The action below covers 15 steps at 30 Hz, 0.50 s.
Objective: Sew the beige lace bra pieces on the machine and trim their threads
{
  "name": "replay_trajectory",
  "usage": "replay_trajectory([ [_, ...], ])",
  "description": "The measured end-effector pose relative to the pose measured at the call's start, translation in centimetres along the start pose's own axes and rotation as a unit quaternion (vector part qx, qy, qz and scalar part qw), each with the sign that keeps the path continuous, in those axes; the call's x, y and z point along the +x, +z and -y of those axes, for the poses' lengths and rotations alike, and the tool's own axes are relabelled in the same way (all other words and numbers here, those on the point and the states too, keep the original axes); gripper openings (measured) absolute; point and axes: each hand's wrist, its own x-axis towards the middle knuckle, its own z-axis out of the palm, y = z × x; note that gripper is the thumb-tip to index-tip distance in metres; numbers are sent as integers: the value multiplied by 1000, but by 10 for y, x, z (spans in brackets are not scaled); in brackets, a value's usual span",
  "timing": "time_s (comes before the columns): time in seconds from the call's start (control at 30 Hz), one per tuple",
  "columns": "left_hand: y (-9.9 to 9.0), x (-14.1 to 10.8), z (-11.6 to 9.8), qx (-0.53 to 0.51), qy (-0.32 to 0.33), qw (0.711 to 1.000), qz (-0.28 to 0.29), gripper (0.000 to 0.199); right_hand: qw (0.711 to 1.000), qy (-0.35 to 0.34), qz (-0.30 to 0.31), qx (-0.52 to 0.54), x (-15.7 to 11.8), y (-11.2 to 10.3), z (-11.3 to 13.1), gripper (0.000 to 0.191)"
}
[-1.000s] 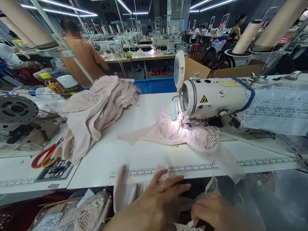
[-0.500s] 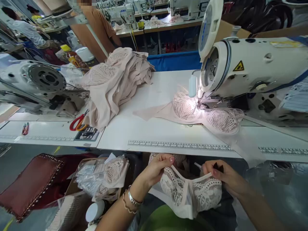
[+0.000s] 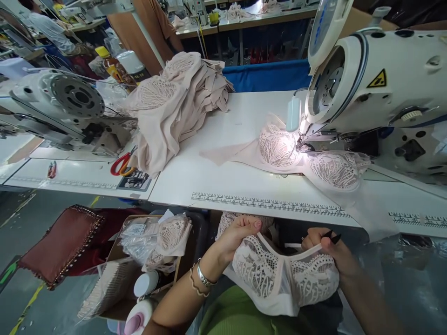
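Note:
A pale pink lace bra (image 3: 284, 274) hangs between my hands, just below the table's front edge. My left hand (image 3: 239, 235) pinches its upper edge near the left cup. My right hand (image 3: 326, 251) is closed on the strap edge of the right cup. Two dark pointed tips, like those of thread snips (image 3: 331, 236), stick out of the right hand's fingers; the rest of that tool is hidden. On the table, a second lace bra (image 3: 282, 149) lies under the lit needle area of the white sewing machine (image 3: 380, 79).
A pile of pale pink bras (image 3: 181, 107) sits left of the machine, with red and orange scissors (image 3: 123, 165) beside it. Another machine (image 3: 73, 102) stands further left. Below are a box with bagged pieces (image 3: 146, 237), bottles (image 3: 145, 284) and a red cushion (image 3: 63, 246). Someone stands behind the table.
The view has tilted down and a little left. My right hand has moved slightly right, spreading the bra wider, and the dark tips now point to the right.

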Motion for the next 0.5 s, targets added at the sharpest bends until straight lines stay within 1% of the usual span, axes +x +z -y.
replay_trajectory([
  [0.17,1,-2,-3,7,3,1000,4,65,999,-7,-5,-39,-3,-2,2,69],
  [0.37,6,-5,-9,23,8,999,26,64,996,-37,29,-75,-6,-10,6,65],
  [0.5,7,-4,-10,36,10,999,33,66,994,-48,37,-92,-7,-13,7,64],
])
